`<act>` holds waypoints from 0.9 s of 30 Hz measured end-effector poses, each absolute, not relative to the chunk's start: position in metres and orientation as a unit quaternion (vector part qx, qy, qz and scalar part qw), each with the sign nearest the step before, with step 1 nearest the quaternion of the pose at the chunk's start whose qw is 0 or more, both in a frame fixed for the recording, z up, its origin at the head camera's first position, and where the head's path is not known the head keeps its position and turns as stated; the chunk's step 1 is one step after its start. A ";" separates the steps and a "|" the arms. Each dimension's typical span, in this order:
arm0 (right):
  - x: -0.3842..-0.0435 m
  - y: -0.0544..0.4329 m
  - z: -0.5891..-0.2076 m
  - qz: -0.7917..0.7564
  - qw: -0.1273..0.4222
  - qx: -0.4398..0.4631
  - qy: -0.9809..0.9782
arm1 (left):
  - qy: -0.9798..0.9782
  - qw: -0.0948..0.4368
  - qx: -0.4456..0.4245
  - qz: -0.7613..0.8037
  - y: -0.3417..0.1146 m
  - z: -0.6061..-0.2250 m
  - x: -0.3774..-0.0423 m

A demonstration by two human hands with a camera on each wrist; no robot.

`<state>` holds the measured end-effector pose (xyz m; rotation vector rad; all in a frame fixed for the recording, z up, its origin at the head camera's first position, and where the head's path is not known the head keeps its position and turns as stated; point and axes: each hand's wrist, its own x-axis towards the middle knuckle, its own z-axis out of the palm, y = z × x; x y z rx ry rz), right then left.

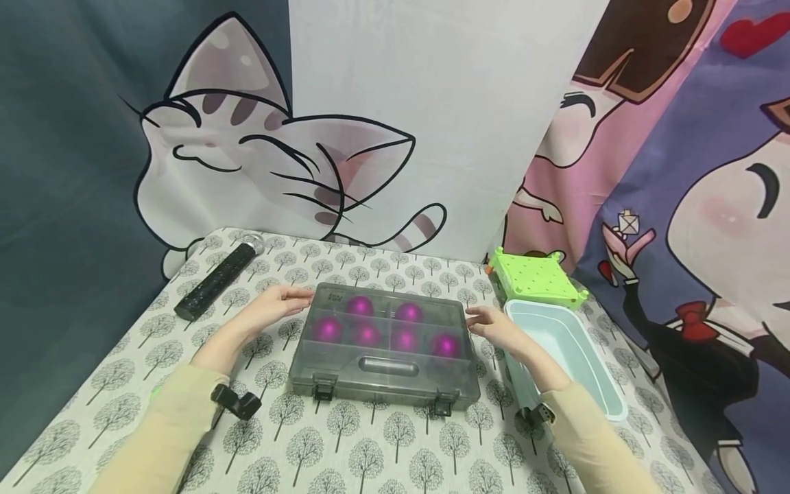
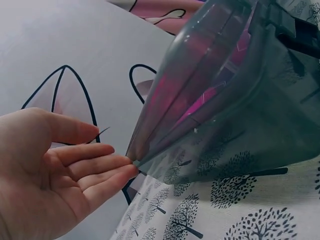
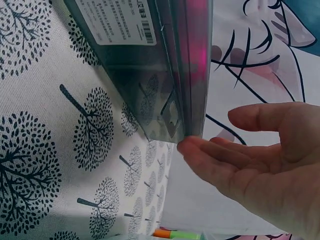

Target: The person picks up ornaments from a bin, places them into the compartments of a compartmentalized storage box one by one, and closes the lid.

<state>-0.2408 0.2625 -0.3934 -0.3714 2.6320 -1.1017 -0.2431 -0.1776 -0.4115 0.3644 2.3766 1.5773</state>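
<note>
A smoky, see-through plastic case (image 1: 385,391) with a handle and two front latches lies in the middle of the table. Several shiny magenta balls (image 1: 367,334) show through its divided lid. My left hand (image 1: 274,307) is at the case's far left corner, and in the left wrist view its straight fingertips (image 2: 127,167) meet the case edge. On the other side my right hand (image 1: 496,328) has its fingertips (image 3: 187,145) right at the back right corner. Both hands have relaxed, extended fingers, thumbs held apart. A white printed label (image 3: 120,22) shows on the case's side in the right wrist view.
A black, glittery microphone (image 1: 219,278) lies at the back left. To the right stand a pale blue basin (image 1: 611,384) and, behind it, a bright green plastic rack (image 1: 537,278) with short legs. A tree-patterned cloth (image 1: 364,456) covers the table; printed curtains hang behind.
</note>
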 end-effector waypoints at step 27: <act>-0.204 0.231 -0.403 -0.386 0.002 -0.279 0.879 | 0.857 0.011 0.235 0.459 -0.072 -0.380 -0.234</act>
